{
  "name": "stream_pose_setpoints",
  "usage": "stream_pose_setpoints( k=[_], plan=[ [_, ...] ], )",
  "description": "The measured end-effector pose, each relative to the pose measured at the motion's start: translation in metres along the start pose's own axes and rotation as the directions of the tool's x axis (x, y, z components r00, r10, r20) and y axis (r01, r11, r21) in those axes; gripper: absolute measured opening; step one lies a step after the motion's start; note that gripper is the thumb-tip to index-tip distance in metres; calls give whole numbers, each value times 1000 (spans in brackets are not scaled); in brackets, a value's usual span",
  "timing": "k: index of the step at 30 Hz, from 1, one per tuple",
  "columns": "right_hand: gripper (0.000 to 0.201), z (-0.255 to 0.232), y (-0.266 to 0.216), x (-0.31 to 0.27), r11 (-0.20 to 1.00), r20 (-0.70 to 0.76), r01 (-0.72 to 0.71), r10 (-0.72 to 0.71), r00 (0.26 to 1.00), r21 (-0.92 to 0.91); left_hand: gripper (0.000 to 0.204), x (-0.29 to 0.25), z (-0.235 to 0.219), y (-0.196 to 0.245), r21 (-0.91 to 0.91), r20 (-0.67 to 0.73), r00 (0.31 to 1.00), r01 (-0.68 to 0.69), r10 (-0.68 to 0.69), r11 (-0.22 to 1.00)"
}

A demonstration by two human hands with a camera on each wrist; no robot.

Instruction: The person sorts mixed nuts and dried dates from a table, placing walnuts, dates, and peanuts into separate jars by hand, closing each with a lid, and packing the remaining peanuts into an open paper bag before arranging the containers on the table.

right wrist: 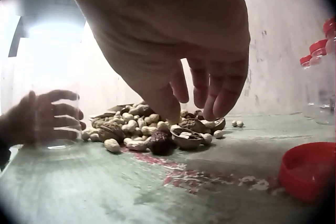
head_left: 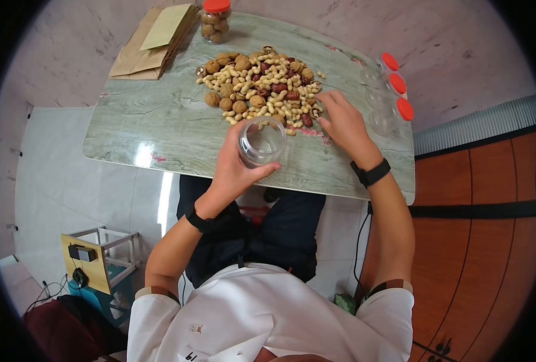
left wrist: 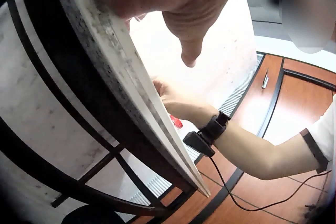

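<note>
My left hand (head_left: 230,163) grips a clear, lidless plastic jar (head_left: 262,142) near the table's front edge, its mouth facing up toward the head camera. In the right wrist view, the left hand's fingers (right wrist: 60,114) show through the jar wall. At the right edge of a mixed nut pile, my right hand (head_left: 346,123) reaches down with thumb and fingers apart. Below those fingertips lie a cracked walnut half (right wrist: 186,137), a dark red date (right wrist: 160,143) and peanuts (right wrist: 137,144). Whole walnuts (head_left: 225,104) and more peanuts (head_left: 274,75) make up the pile.
Several clear jars with red lids (head_left: 397,83) stand along the table's right side. A loose red lid (right wrist: 308,171) lies on the table (head_left: 159,130). At the back left are brown paper bags (head_left: 138,57) and a red-lidded jar of walnuts (head_left: 215,27).
</note>
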State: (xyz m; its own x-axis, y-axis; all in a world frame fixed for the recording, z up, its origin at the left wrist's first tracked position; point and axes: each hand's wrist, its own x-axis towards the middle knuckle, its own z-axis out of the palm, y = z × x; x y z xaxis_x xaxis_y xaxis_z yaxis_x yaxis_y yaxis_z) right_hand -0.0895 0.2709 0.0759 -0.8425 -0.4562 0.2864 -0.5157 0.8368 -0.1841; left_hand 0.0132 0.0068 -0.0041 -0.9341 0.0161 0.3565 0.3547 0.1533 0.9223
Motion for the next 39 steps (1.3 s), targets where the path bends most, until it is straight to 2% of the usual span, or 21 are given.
stream_pose_setpoints(
  k=[2, 4, 10, 14, 16, 17, 19, 20, 22, 28, 31, 35, 39],
  plan=[
    [41, 2, -3, 6, 999, 29, 10, -8, 1000, -47, 96, 0, -2, 1, 9, -7, 1000, -7, 7, 1000],
    [39, 0, -7, 10, 996, 92, -51, 57, 994, -67, 95, 0, -1, 5, 22, -12, 999, -30, 30, 999],
    [32, 8, 2, 8, 995, 149, -85, 92, 984, -54, 98, 0, 0, 1, 21, -17, 999, -27, 27, 999],
    [29, 12, 0, 7, 996, 116, -83, 85, 990, -18, 95, -1, -1, 2, 21, -16, 1000, -20, 20, 1000],
    [29, 9, -7, 8, 996, -4, -42, 43, 999, 80, 95, -1, -1, 4, 6, -9, 1000, 2, -2, 1000],
    [29, 9, -13, 8, 996, -2, -44, 45, 999, 81, 95, -1, 0, 3, 6, -7, 1000, 5, -5, 1000],
    [29, 12, -29, 8, 973, -7, 182, -183, 983, 144, 95, 0, 0, 4, 21, -16, 1000, -10, 10, 1000],
    [29, 14, -38, 8, 973, -9, 181, -181, 983, 145, 95, 0, 0, 4, 23, -13, 1000, -10, 11, 1000],
    [28, 20, -56, 9, 951, -33, 280, -278, 960, 130, 96, -1, 0, 3, 15, -19, 1000, -9, 9, 1000],
    [24, 41, -68, 12, 951, 1, 307, -307, 952, 34, 94, 0, 0, 5, 67, -45, 996, -68, 71, 995],
    [23, 40, -70, 12, 952, 18, 305, -306, 952, 20, 94, 0, 1, 3, 33, -50, 997, -60, 62, 998],
    [25, 38, -69, 10, 952, 25, 302, -304, 952, 43, 94, -1, 0, 4, 51, -48, 996, -68, 71, 996],
    [29, 37, -65, 4, 946, -33, 310, -308, 951, 99, 94, -2, 2, 4, -15, -22, 1000, -23, 22, 1000]
  ],
)
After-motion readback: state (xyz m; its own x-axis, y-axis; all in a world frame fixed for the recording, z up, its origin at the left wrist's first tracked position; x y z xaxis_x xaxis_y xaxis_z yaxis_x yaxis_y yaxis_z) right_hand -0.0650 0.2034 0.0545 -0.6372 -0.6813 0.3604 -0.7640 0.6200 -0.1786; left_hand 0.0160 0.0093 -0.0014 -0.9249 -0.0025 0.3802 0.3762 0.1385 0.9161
